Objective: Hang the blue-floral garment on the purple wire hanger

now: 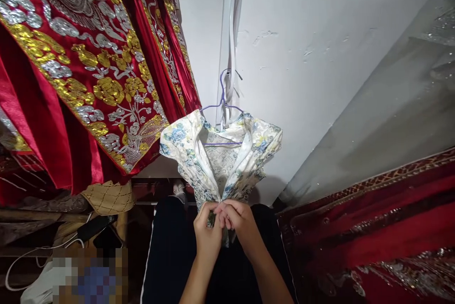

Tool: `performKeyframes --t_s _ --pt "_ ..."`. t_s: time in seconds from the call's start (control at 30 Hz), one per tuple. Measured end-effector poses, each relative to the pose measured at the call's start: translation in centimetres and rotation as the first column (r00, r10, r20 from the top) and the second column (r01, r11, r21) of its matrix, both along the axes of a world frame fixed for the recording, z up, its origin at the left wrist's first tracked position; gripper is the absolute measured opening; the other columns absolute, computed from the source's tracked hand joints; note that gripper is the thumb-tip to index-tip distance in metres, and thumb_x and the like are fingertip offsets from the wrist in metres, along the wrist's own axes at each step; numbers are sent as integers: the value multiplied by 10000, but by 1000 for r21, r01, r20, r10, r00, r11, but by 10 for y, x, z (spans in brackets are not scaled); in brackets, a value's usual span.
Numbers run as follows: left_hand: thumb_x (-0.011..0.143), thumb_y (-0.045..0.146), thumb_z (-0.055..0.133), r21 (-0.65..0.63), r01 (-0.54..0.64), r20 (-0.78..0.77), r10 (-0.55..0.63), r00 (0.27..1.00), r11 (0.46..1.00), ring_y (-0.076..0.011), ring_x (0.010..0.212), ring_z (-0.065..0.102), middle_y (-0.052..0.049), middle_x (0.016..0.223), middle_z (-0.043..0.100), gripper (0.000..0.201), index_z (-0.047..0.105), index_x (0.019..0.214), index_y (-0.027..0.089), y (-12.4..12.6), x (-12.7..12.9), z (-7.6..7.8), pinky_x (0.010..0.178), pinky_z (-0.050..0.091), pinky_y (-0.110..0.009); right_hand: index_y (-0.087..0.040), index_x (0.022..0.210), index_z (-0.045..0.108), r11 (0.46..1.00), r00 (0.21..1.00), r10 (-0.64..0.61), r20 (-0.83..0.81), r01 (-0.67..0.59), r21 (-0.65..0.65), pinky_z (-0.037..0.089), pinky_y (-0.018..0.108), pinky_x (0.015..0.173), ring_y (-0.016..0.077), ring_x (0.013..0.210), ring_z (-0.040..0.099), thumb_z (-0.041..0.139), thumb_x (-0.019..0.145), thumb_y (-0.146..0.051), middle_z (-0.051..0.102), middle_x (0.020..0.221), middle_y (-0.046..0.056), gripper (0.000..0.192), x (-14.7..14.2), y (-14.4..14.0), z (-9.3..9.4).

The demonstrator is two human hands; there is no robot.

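A floral dress (177,140) in white, blue and yellow hangs on a purple wire hanger (223,87) against the wall. Its front gapes in a deep V down to my hands. At the bottom of that V my left hand (207,221) pinches the edge of the opening. My right hand (235,215) meets it there, its fingers closed at the same spot, on what looks like the dress's zipper. The fingertips cover the small part between them. Below, the dress's lower end drops between my dark-trousered legs (170,247).
Red garments (106,81) with gold and silver embroidery hang at the left. White straps (232,20) run down the white wall (302,34) above the hanger. A tan quilted bag (110,197) and a white cable (14,266) lie lower left. Red fabric (373,219) fills the lower right.
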State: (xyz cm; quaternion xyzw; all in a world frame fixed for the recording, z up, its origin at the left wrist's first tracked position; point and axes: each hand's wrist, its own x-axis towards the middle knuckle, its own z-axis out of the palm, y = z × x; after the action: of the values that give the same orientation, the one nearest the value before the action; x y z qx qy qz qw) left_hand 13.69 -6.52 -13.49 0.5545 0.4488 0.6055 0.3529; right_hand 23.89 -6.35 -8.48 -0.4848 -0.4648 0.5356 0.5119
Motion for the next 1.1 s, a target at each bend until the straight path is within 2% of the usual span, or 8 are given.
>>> performKeyframes --t_s 0.17,0.33,0.53,0.7,0.8,0.87,1.0,1.1 --pt "933 279 585 11 86 -89 -84 992 996 -199 753 563 -43 777 594 153 662 828 199 -6 -4 -2 709 441 -301 -167 688 670 992 979 -120 -165 113 -52 277 242 452 100 430 389 613 844 -388 539 467 -16 277 3 6 17" --pt "937 288 590 -18 84 -147 -85 985 996 -189 730 526 -28 742 527 215 569 743 197 -13 -12 -9 688 423 -295 -145 777 694 987 975 -114 -190 133 90 216 227 398 63 371 315 646 845 -434 515 460 -40 301 2 39 72" --pt "935 310 589 -50 76 -190 -84 978 996 -185 712 524 -31 744 536 242 559 722 199 -24 -15 -23 662 422 -292 -125 748 695 958 958 -85 -273 154 243 178 205 352 48 356 317 679 789 -364 514 449 -34 243 12 77 144" --pt "947 344 574 -81 170 -166 -182 969 982 -189 732 527 -34 754 544 256 560 737 198 -22 -12 -16 682 420 -289 -142 765 696 937 987 -58 -150 106 334 221 191 358 57 357 378 616 852 -337 561 472 -21 227 15 69 162" --pt "967 361 542 -144 308 -168 -330 929 940 -199 793 567 -52 837 611 230 631 835 197 -9 -12 9 732 448 -289 -161 806 684 917 998 -61 -31 68 393 278 194 392 70 388 417 564 900 -337 573 490 -26 233 13 58 155" --pt "976 362 532 -134 358 -180 -378 908 924 -220 896 610 -73 951 662 214 675 981 202 5 -13 38 819 472 -309 -170 798 669 914 998 -68 -15 68 400 301 197 409 75 401 418 546 906 -332 552 476 -37 230 12 54 150" --pt "990 327 532 96 223 -109 -212 971 970 -202 968 635 -58 1024 672 331 573 1308 242 39 -15 114 920 482 -331 -185 764 655 928 998 -66 13 56 369 346 202 440 85 429 438 542 892 -305 544 478 -39 208 14 49 148" --pt "987 281 547 350 147 -182 -86 979 925 -182 942 631 -48 1027 660 419 515 1404 249 59 -14 165 908 494 -333 -194 748 654 927 994 -97 43 74 367 361 212 447 93 429 447 536 885 -291 540 470 -37 205 17 41 152"
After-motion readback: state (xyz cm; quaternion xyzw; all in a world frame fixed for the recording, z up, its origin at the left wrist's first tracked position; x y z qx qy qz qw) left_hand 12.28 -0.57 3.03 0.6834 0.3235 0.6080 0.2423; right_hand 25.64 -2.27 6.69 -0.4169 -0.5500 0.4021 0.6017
